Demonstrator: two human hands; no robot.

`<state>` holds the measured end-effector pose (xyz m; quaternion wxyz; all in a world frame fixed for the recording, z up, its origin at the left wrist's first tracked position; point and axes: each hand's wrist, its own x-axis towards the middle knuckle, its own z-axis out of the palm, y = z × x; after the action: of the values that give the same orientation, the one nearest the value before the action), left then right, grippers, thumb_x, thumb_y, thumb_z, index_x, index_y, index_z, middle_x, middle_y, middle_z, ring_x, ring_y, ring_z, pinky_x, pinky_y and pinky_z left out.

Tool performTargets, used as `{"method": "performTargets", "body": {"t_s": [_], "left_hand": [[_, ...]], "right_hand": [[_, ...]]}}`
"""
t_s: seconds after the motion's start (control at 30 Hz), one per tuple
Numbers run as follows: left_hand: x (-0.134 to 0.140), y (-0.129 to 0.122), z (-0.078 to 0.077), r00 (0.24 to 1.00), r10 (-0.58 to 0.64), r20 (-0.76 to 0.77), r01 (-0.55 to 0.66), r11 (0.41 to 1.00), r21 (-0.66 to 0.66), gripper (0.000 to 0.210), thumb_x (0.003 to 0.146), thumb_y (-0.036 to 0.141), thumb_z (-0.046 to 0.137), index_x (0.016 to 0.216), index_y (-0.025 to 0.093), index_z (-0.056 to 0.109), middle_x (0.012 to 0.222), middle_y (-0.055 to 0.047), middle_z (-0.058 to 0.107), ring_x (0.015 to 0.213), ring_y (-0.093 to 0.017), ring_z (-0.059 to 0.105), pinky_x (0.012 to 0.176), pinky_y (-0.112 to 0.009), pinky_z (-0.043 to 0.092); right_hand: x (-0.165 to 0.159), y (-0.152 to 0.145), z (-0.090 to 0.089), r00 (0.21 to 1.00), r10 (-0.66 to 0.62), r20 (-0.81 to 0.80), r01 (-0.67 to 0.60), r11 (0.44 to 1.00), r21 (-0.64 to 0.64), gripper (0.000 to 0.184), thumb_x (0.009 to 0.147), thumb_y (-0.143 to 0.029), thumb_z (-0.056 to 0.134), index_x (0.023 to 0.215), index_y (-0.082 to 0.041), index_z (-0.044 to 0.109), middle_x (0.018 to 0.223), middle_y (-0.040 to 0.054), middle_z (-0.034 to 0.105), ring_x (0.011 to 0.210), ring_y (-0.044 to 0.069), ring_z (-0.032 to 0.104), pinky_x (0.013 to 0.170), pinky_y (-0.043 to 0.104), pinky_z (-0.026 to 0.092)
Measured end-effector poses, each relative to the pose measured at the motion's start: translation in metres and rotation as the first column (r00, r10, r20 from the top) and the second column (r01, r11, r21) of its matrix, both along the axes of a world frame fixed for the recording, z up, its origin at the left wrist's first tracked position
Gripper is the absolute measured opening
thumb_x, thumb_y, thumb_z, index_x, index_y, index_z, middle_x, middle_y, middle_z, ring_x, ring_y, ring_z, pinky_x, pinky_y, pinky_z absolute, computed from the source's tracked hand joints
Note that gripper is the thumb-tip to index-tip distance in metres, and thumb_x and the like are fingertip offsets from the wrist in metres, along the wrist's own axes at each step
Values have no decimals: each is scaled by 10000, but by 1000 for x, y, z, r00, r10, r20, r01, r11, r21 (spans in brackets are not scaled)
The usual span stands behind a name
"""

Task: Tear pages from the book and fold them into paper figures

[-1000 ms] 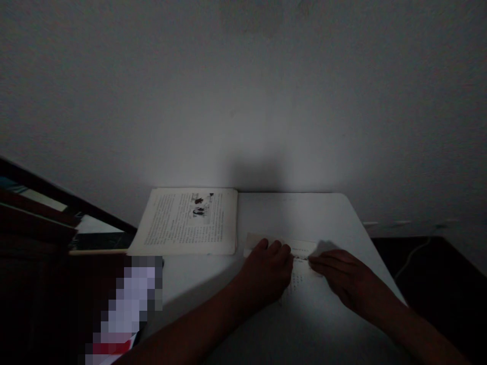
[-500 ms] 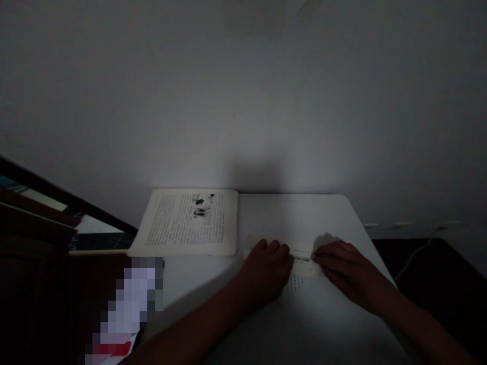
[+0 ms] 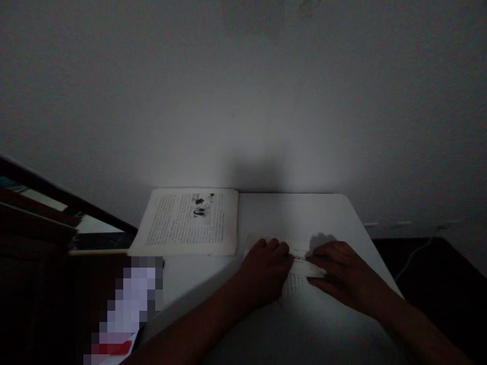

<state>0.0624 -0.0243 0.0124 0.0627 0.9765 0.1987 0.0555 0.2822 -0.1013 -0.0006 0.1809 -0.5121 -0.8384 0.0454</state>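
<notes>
A printed sheet of paper (image 3: 299, 285), partly folded over, lies on the white table under my hands. My left hand (image 3: 266, 271) is closed on it, knuckles up and fingers curled at the fold; the hand covers much of the sheet's left side. From the right, my right hand (image 3: 342, 271) touches the folded part with its fingertips. Its fingers are stretched out and the thumb is apart from them, with a pale strip of the paper showing in the gap. Dim light hides the finer detail of the fold.
A stack of printed pages (image 3: 167, 218) with a small picture on top lies at the table's back left. The white table (image 3: 323, 213) stands against a grey wall (image 3: 243, 101). A blurred-out object (image 3: 129, 299) is at the left edge, and a cable (image 3: 414, 256) hangs at right.
My right hand has shifted slightly left along the sheet, and its thumb has spread away from the fingers. My left hand has stayed in place.
</notes>
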Motion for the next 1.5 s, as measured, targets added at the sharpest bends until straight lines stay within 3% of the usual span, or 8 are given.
{"method": "performTargets", "body": {"t_s": [0.37,0.5,0.67,0.97,1.2,1.37,1.5], "left_hand": [[-2,0,1,1000,17,23,-16,998,-54,262,821,204,479,1073,166,538,1001,-70,537,919,-224,463,777,-366,387],[-2,1,1,999,24,26,-22,997,-77,294,789,207,521,1081,178,541,1006,-63,538,916,-224,461,781,-368,386],[-2,2,2,999,27,26,-25,995,-97,295,781,193,527,1075,187,549,1006,-57,540,913,-218,458,785,-363,385],[-4,3,3,1000,8,20,-6,995,-101,325,775,201,525,1099,179,540,1021,-68,537,922,-225,460,789,-365,386],[-4,4,4,1000,-1,15,3,995,-102,350,780,200,522,1130,180,518,1031,-72,538,929,-225,463,789,-362,384],[-4,4,5,1000,5,8,-4,994,-108,300,791,202,497,1089,179,527,1023,-72,540,932,-223,467,795,-357,377],[-7,6,13,999,-42,-17,40,991,-131,448,709,252,570,1141,170,484,1047,-83,531,943,-240,464,802,-361,370]], "right_hand": [[-11,2,2,998,18,61,-16,1000,-24,332,800,-349,596,1099,-205,602,983,76,627,923,230,553,833,404,425],[-28,-3,7,997,-40,59,45,997,-69,475,743,-421,636,1150,-188,561,1071,94,603,998,258,520,892,439,394],[-57,-11,9,971,-222,89,231,967,-105,733,576,-523,717,1179,-149,532,1138,126,571,1052,321,477,932,490,358],[-61,-11,5,963,-242,116,252,965,-74,583,690,-514,616,1131,-139,545,1099,128,587,1029,307,495,933,482,343],[-69,-13,4,944,-305,125,317,944,-89,800,540,-598,682,1151,-103,534,1099,153,583,1014,337,490,915,498,349],[-75,-14,8,939,-314,137,325,943,-70,741,618,-583,627,1174,-103,527,1106,159,581,1018,342,488,906,506,344],[-70,-13,13,955,-276,104,284,957,-65,716,649,-577,605,1187,-113,515,1105,153,589,1013,329,501,908,502,342]]}}
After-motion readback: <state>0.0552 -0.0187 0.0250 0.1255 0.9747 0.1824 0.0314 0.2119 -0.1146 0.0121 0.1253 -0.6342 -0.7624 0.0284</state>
